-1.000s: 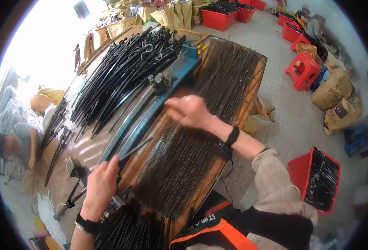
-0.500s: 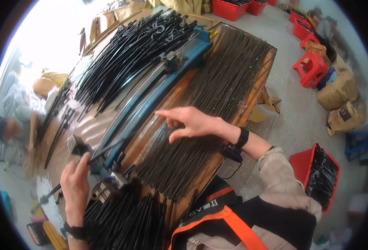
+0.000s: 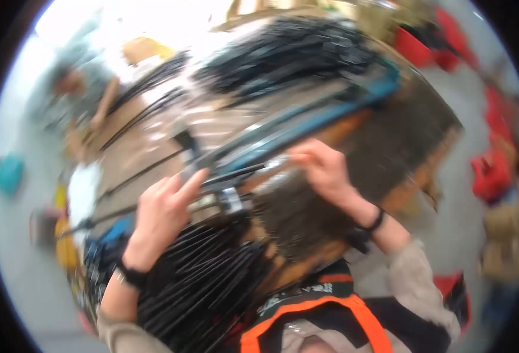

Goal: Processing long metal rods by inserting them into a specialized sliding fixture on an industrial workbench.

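My left hand (image 3: 164,206) is closed round a long black rod (image 3: 236,175), its index finger laid along it. One end of the rod points right, toward my other hand; the other runs out to the left. My right hand (image 3: 325,170) is pinched just beyond the rod's right end; motion blur hides what lies between its fingertips. Below and beside the rod is a metal fixture (image 3: 232,201), at the near end of a long blue rail (image 3: 306,130). A dense layer of thin dark coiled springs (image 3: 353,176) covers the table under my right hand.
Black rods (image 3: 206,282) are heaped close in front of me. A larger pile of black cables (image 3: 289,56) lies at the table's far side. Another person (image 3: 74,100) sits at the left. Red bins (image 3: 415,47) and a red stool (image 3: 490,176) stand on the floor at right.
The view has swung, so the table sits further right and blurs. My right hand has gone from a stretched index finger to a pinch near the rod's end. My left hand still grips the rod.
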`<state>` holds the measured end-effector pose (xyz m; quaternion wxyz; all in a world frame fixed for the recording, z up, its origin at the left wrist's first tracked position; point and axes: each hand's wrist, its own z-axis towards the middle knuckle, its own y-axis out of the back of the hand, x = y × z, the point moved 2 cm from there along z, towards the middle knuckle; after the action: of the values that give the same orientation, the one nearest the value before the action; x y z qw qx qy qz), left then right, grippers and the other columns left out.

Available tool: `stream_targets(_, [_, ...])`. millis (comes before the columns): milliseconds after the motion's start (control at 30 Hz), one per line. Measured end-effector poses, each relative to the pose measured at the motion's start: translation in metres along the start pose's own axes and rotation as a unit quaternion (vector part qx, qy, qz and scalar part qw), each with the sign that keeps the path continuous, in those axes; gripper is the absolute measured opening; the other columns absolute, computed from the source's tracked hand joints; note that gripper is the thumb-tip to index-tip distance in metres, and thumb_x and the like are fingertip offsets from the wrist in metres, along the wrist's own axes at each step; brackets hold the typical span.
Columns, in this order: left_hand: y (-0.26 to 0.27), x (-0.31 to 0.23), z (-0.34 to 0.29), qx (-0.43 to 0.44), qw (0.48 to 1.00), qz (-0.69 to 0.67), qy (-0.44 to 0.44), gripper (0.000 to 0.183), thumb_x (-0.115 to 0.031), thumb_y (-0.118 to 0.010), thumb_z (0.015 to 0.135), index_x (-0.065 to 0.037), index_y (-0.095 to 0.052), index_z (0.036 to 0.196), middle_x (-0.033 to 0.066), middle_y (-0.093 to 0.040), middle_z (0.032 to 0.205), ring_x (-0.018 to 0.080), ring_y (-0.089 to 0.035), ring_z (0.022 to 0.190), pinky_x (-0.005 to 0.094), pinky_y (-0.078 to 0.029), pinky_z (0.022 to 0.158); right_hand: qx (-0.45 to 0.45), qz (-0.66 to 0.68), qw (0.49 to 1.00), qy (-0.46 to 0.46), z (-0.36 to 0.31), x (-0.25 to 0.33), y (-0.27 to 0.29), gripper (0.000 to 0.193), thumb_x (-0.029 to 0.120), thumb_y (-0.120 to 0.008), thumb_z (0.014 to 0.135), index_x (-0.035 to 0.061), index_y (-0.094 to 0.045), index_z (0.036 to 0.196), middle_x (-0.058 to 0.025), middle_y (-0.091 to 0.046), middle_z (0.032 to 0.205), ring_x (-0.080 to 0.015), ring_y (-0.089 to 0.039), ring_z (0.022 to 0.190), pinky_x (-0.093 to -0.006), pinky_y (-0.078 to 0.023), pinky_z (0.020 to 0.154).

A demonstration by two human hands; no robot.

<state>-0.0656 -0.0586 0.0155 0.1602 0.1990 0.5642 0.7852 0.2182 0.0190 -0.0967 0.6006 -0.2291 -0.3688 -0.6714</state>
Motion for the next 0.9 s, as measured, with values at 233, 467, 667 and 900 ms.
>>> stream_targets(233, [0.010, -0.002, -0.018, 0.015, 1.000, 0.000, 0.019, 0.050, -0.002, -0.061, 0.076, -0.015, -0.062, 0.124, 0.0059, -0.053, 0.073, 0.0245, -0.059, 0.067, 0.0371, -0.050, 0.059, 0.072, -0.027, 0.997, 0.012, -0.005, 0.008, 0.006, 0.022, 0.020, -0.057, 0.101, 0.0016, -0.068, 0.099, 0.0010, -0.054, 0.070, -0.0076, -0.049, 0.067, -0.0236, -0.042, 0.064])
stream_targets(467, [0.005, -0.009, -0.020, 0.036, 0.999, -0.022, 0.009, 0.053, -0.004, -0.061, 0.077, -0.015, -0.058, 0.129, 0.0064, -0.054, 0.074, 0.0260, -0.060, 0.066, 0.0374, -0.051, 0.060, 0.113, 0.128, 0.957, -0.235, -0.012, 0.017, 0.002, 0.012, 0.011, -0.061, 0.096, 0.0009, -0.066, 0.092, -0.0006, -0.055, 0.077, -0.0102, -0.051, 0.072, -0.0250, -0.043, 0.067])
stream_targets(667, [0.007, -0.003, -0.017, 0.069, 0.993, -0.083, 0.041, 0.050, -0.002, -0.060, 0.081, -0.013, -0.057, 0.130, 0.0108, -0.058, 0.079, 0.0307, -0.061, 0.070, 0.0416, -0.051, 0.062, 0.027, -0.011, 0.999, 0.041, -0.008, 0.027, -0.008, 0.014, -0.005, -0.068, 0.082, 0.0017, -0.067, 0.095, -0.0091, -0.060, 0.083, -0.0215, -0.058, 0.078, -0.0299, -0.047, 0.073])
stream_targets(900, [0.013, -0.011, -0.018, 0.085, 0.992, -0.089, 0.017, 0.044, -0.002, -0.066, 0.082, -0.013, -0.062, 0.124, 0.0109, -0.054, 0.074, 0.0301, -0.059, 0.067, 0.0403, -0.048, 0.059, 0.012, -0.141, 0.954, 0.264, 0.007, 0.022, 0.005, 0.015, 0.002, -0.071, 0.080, 0.0062, -0.068, 0.094, -0.0008, -0.064, 0.075, -0.0203, -0.059, 0.073, -0.0321, -0.048, 0.064])
